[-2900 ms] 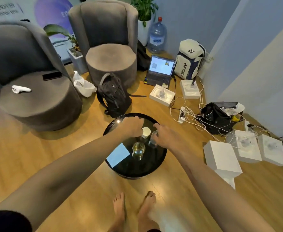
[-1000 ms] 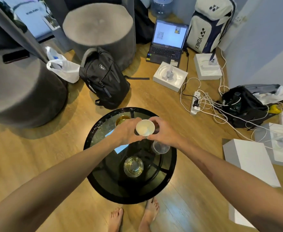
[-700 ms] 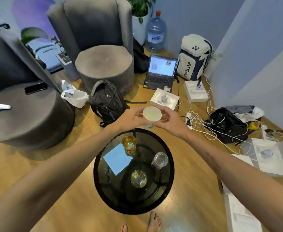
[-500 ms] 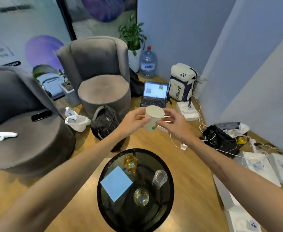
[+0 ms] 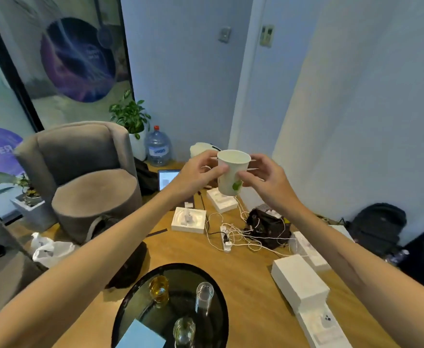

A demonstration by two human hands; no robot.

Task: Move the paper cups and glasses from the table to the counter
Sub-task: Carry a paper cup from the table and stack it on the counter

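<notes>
Hands, left hand [image 5: 197, 172] and right hand [image 5: 264, 180], grasp together the white paper cup [image 5: 232, 172] high above the round black glass worktop [image 5: 130, 302]; it seems light and crushable, so hold its sides gently.

Pale blue walls [image 5: 185, 71]; wooden floor [image 5: 251, 292]; two grey round armchairs [image 5: 85, 172]; potted plant [image 5: 130, 116] in corner; glass partition [image 5: 62, 59] with purple graphic.
</notes>
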